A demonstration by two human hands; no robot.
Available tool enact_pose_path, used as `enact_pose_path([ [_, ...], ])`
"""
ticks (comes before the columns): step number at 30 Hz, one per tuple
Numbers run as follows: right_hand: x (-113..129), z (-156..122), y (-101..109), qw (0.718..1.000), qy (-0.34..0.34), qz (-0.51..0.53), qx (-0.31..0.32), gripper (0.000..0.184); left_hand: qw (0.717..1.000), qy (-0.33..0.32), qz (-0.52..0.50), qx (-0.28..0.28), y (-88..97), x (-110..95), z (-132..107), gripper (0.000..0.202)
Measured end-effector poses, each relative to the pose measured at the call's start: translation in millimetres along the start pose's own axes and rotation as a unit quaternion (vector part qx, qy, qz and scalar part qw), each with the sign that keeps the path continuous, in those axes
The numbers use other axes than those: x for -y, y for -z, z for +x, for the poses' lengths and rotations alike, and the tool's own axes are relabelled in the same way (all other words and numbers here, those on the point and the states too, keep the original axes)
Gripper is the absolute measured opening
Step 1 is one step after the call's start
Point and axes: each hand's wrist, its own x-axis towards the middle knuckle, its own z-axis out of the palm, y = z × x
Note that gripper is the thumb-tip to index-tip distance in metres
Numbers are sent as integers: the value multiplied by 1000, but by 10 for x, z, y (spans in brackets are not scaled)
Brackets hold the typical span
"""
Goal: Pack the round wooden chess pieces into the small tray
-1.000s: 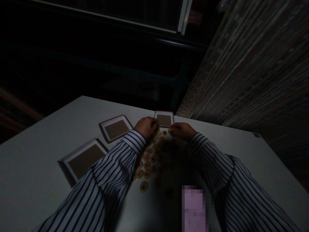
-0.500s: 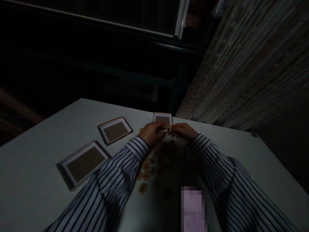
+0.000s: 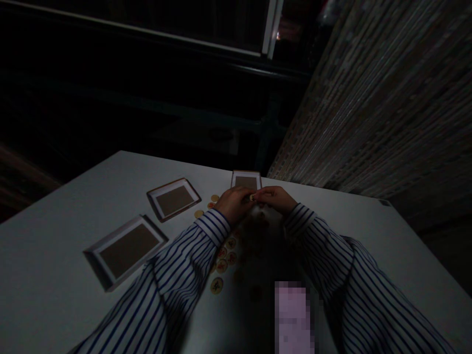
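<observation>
The scene is dim. My left hand (image 3: 233,202) and my right hand (image 3: 276,198) meet just in front of a small square tray (image 3: 246,180) at the far side of a white table (image 3: 55,255). Their fingertips pinch together around a small round yellow game piece (image 3: 252,197). Both hands are closed. Several round yellow pieces with red marks (image 3: 225,255) lie on the table between my striped sleeves, and one piece (image 3: 216,284) lies nearest to me.
Two more shallow trays with brown bottoms sit to the left, one mid-table (image 3: 173,198) and one larger and nearer (image 3: 125,250). Two loose pieces (image 3: 199,214) lie beside the middle tray. A brick wall (image 3: 368,108) rises on the right. Dark shelving stands behind the table.
My two hands have drawn closer together in front of the small tray and now hold one piece between them. The view has shifted slightly.
</observation>
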Motion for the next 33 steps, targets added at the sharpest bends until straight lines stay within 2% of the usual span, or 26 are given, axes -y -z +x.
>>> enact_pose_path([
  [3,-100,42,33,998,11,-56,-16,21,1000,18,14,11,32,62,-18,32],
  [6,-210,57,58,985,10,-171,-29,20,998,59,31,16,104,199,-67,35],
  [11,-180,3,-25,936,-20,-351,-10,22,991,108,64,42,262,423,-193,29],
  [15,-102,-11,-132,893,-36,-447,21,25,987,118,84,71,277,482,-274,30],
  [22,-212,38,-189,873,-42,-485,32,30,982,55,136,123,80,414,-251,30],
  [27,-216,28,-194,862,-38,-504,34,30,977,60,162,129,18,331,-177,31],
  [33,-208,19,-193,854,-29,-518,42,28,969,82,185,139,-14,276,-120,19],
])
